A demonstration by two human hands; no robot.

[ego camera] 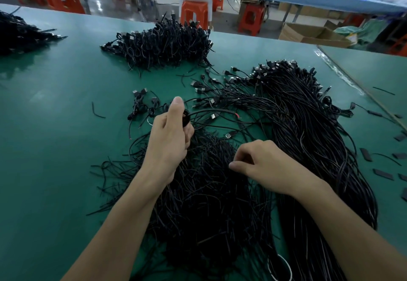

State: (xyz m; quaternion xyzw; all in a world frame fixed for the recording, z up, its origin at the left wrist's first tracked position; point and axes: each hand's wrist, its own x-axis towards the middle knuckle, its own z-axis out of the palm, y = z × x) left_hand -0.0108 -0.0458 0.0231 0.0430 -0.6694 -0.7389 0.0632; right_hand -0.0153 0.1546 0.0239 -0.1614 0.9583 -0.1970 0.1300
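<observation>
Gripped a coil (186,119) of black cable in the left hand (169,139), thumb up, fingers wrapped tight round it. Held it clear of the tabletop (55,137), just past the far edge of the ties (204,192). Rested the right hand (264,164) knuckles-up on those ties, near the left hand, thumb and forefinger curled down into the strands. Couldn't tell whether a tie was actually pinched there. Had the ties piled under and between both wrists. Saw a long sheaf of cables (308,131) just right of the right hand, its plugs (199,90) fanned out beyond both hands. Spotted a few tied bundles (141,104) just left of the left thumb, and a big heap (165,42) well beyond it. Noted short black strips (366,154) scattered further right of the right hand.
</observation>
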